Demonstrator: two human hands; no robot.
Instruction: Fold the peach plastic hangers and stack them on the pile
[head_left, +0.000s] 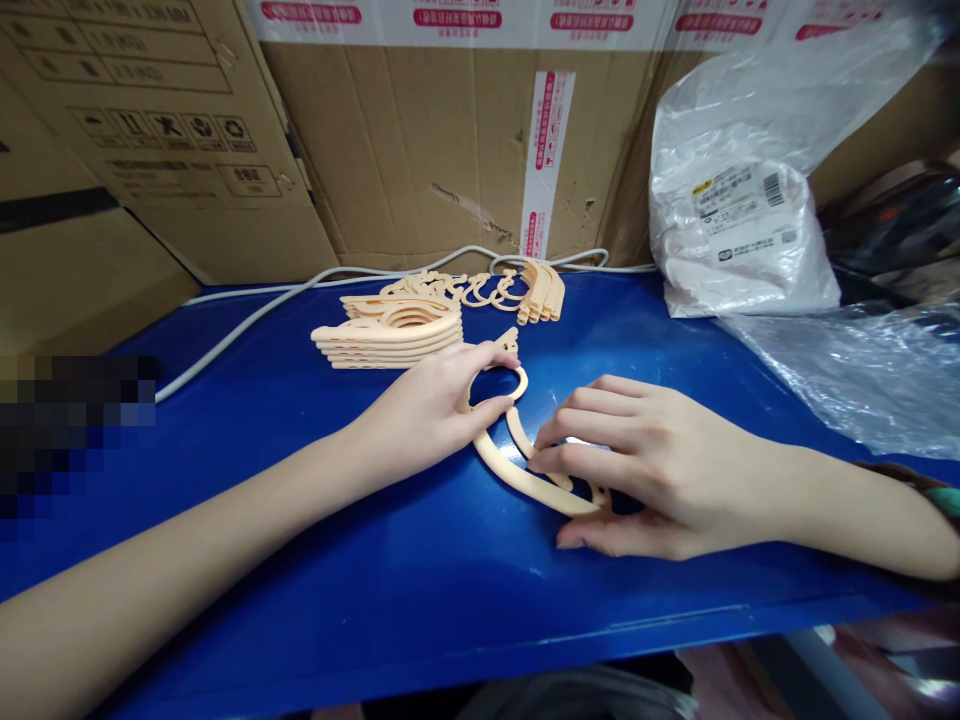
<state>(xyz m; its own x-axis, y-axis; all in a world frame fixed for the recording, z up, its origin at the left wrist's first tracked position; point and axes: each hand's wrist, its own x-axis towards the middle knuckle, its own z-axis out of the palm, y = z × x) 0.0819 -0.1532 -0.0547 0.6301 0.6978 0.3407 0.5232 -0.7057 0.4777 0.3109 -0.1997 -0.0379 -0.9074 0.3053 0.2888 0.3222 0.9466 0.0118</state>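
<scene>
Head view: over the blue table (pixel 360 590), a cream hanger (pixel 517 478) is held, its hook (pixel 523 384) pinched by the left hand (pixel 439 392), its opposite end grasped by the right hand (pixel 649 460) (loosely curled).

Storeroom-like workspace; cartons (pixel 420 150) (taped); labelled bag (pixel 750 275).

1. Left forearm (pixel 240 545), bare, slants in from lower left.
2. Left hand (pixel 420 405) lies palm down, thumb (pixel 491 418) and forefinger (pixel 491 352) parted.
3. Right forearm (pixel 832 505) enters from the right.
4. Right hand (pixel 652 460) bends its fingers (pixel 592 430), thumb stretched below.
</scene>
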